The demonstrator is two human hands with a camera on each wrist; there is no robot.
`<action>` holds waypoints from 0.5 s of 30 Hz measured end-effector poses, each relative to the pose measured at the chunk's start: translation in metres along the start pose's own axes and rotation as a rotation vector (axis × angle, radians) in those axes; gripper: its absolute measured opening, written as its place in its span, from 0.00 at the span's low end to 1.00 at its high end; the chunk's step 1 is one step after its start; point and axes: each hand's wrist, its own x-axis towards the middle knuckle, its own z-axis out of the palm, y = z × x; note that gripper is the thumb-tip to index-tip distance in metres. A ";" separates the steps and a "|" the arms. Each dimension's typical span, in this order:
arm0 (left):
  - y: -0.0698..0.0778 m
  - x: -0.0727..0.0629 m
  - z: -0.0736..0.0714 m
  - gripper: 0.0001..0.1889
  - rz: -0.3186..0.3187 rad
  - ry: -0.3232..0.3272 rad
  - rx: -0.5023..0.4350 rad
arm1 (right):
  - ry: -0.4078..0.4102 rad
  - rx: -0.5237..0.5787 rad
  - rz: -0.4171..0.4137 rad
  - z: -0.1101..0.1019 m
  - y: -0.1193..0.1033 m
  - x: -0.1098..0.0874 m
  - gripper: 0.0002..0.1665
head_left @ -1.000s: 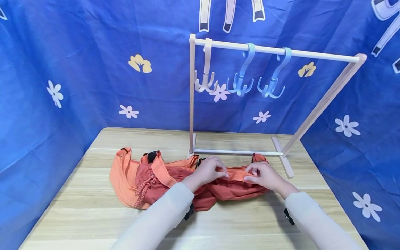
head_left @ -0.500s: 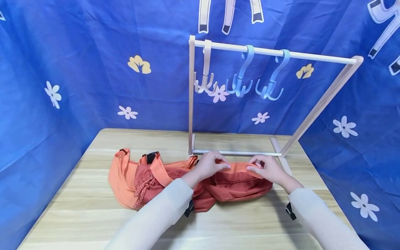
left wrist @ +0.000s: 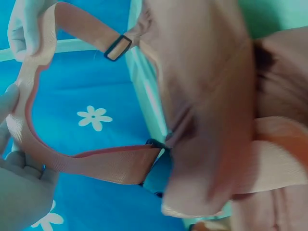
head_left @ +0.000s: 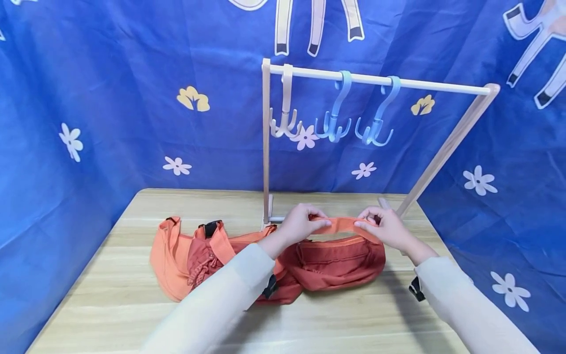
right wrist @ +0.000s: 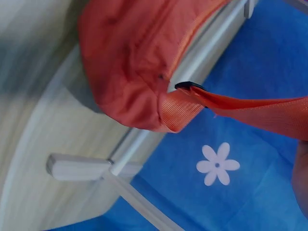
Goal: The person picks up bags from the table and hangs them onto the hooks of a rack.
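Note:
A rust-red bag (head_left: 340, 268) lies on the table with its orange strap (head_left: 342, 225) raised above it in an arch. My left hand (head_left: 300, 225) pinches the strap near its left side, thumb in front. At the other side, my right hand (head_left: 386, 228) pinches the same strap. In the left wrist view, the strap (left wrist: 103, 166) loops between both hands, with a black slider (left wrist: 118, 47) on it and a dark buckle (left wrist: 159, 173) at its lower end. The right wrist view shows the strap (right wrist: 269, 114) leaving the bag's corner.
Left of the held bag lies a rust-red and orange bag (head_left: 170, 268) with a drawstring cord, partly behind my left sleeve. Behind stands a wooden rack (head_left: 433, 84) carrying a white hook (head_left: 286, 115) and two light-blue hooks (head_left: 333, 123). A blue patterned curtain (head_left: 110, 123) surrounds the table.
Both hands have risen, lifting the strap up off the bag into an arch. The bag's front now faces me more. The head view has tilted slightly upward.

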 end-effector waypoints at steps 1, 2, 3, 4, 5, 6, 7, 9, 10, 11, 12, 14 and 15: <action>0.002 0.002 -0.001 0.04 0.005 0.007 0.000 | 0.003 0.004 -0.003 -0.002 -0.001 0.001 0.04; 0.004 0.003 -0.003 0.04 0.013 0.016 0.005 | 0.009 0.003 -0.011 -0.004 -0.003 0.002 0.04; 0.007 0.005 -0.004 0.04 0.020 0.023 0.002 | 0.013 0.005 -0.014 -0.006 -0.004 0.003 0.04; 0.009 0.006 -0.005 0.05 0.029 0.032 -0.001 | 0.016 0.005 -0.017 -0.008 -0.005 0.004 0.04; 0.011 0.008 -0.006 0.05 0.041 0.041 0.003 | 0.024 -0.004 -0.018 -0.011 -0.007 0.005 0.04; 0.013 0.010 -0.008 0.05 0.050 0.047 0.006 | 0.030 -0.012 -0.024 -0.013 -0.007 0.006 0.04; 0.015 0.012 -0.009 0.05 0.058 0.049 0.003 | 0.037 -0.013 -0.025 -0.016 -0.004 0.007 0.04; 0.021 0.015 -0.011 0.05 0.068 0.044 -0.011 | 0.045 -0.018 -0.012 -0.021 0.004 0.010 0.03; 0.024 0.016 -0.012 0.05 0.069 0.042 -0.016 | 0.048 -0.028 -0.004 -0.024 0.007 0.011 0.03; 0.027 0.018 -0.012 0.05 0.071 0.038 -0.020 | 0.053 -0.041 0.007 -0.027 0.011 0.012 0.03; 0.030 0.019 -0.013 0.05 0.067 0.034 -0.029 | 0.053 -0.045 0.014 -0.031 0.014 0.013 0.03; 0.037 0.021 -0.014 0.05 0.064 0.033 -0.033 | 0.051 -0.058 0.034 -0.038 0.014 0.014 0.03; 0.040 0.023 -0.014 0.05 0.065 0.037 -0.031 | 0.051 -0.065 0.039 -0.042 0.012 0.015 0.03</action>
